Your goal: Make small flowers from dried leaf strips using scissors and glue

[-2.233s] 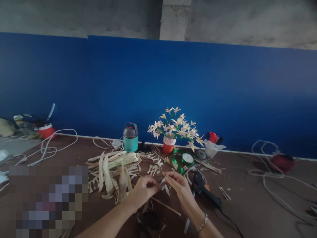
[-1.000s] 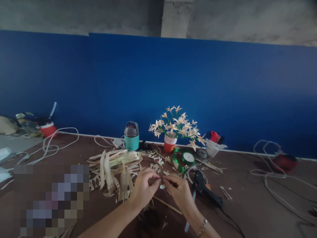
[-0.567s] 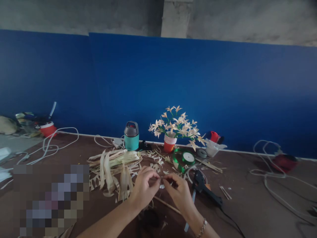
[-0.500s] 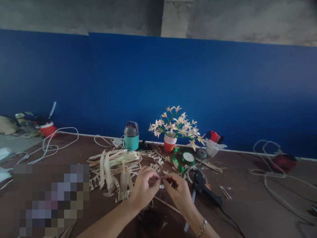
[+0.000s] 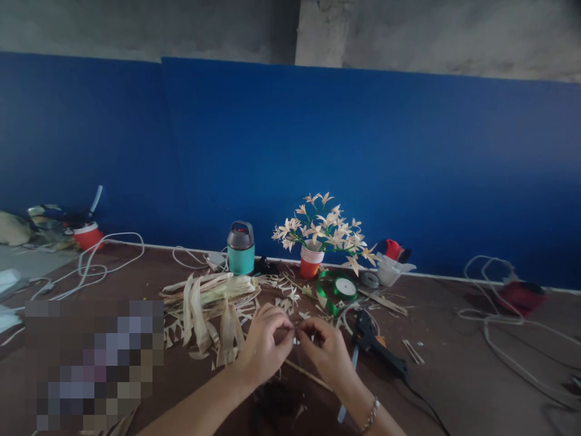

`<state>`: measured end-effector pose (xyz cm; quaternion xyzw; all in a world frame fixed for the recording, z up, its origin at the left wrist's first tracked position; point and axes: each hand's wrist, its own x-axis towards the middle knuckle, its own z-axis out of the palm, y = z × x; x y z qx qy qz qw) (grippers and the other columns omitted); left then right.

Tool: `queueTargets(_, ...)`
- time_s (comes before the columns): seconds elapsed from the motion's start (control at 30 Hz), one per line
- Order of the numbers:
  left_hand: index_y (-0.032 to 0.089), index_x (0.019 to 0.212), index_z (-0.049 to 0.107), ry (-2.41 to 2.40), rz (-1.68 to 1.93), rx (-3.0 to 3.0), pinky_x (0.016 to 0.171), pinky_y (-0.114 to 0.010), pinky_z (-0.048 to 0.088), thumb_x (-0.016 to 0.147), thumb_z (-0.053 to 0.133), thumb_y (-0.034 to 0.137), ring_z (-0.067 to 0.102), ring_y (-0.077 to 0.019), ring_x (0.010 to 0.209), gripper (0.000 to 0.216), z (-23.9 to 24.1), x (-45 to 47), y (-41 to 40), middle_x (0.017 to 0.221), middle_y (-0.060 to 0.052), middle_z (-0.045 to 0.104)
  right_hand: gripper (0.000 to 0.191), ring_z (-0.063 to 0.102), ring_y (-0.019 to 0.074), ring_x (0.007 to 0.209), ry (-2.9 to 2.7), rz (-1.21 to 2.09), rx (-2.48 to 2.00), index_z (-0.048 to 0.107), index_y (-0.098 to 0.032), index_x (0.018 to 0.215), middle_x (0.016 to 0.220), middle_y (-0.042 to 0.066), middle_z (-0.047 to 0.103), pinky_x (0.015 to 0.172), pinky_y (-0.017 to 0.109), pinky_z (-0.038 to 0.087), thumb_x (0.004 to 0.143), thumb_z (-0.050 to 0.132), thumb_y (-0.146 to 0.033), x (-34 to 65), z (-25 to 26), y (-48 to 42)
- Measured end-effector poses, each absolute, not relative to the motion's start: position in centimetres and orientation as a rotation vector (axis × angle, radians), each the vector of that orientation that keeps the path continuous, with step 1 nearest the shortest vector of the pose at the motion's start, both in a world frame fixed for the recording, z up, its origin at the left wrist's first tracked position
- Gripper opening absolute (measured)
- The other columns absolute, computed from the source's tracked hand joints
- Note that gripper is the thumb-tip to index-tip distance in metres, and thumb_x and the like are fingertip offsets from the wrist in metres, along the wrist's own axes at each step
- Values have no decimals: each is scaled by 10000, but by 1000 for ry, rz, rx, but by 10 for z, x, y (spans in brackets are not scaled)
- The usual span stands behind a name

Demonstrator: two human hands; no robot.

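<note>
Over the middle of the brown table (image 5: pixel 436 375), my left hand (image 5: pixel 267 342) and my right hand (image 5: pixel 324 348) meet with thumb and fingertips pinched together. Whatever lies between the fingertips is too small to make out. Dried husk strips (image 5: pixel 222 290) lie in a heap just beyond my left hand, with cut scraps (image 5: pixel 288 303) in front of both hands. Below my right hand a thin stick (image 5: pixel 308 374) rests on the table. A black glue gun (image 5: pixel 379 345) with a clear glue stick (image 5: pixel 342 412) lies to the right of that hand.
Pale husk flowers (image 5: pixel 333 227) on green stems stand in stacked red paper cups (image 5: pixel 311 263). Beside them lies a spool of green ribbon (image 5: pixel 344 289). A teal and black container (image 5: pixel 241 249) stands at the back left. White cables (image 5: pixel 97 269) run along the left, others on the right.
Both hands stay almost in place, with only a slight shift of the fingers at the pinch. The things on the table look the same.
</note>
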<state>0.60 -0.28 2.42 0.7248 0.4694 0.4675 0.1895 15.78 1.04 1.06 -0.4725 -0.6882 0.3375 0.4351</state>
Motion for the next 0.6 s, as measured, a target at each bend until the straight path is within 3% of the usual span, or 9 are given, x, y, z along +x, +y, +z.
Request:
queueTargets(0.37, 180, 565, 529, 1398, 1265, 1615, 648, -250, 401, 647, 499, 137, 528, -161, 683, 97, 29, 17, -7, 636, 2, 537, 113, 463, 130, 552, -1696, 838, -1202, 593, -161, 627, 585, 0, 559, 524, 229, 354, 703, 536, -222, 155, 17, 6)
queueTargets(0.6, 178, 583, 558, 1457, 1192, 1527, 622, -241, 385, 635, 485, 166, 517, -159, 667, 90, 20, 11, 0, 600, 16, 537, 193, 377, 89, 479, -1406, 1310, -1087, 559, -163, 587, 505, -42, 474, 469, 211, 295, 634, 666, -316, 150, 17, 6)
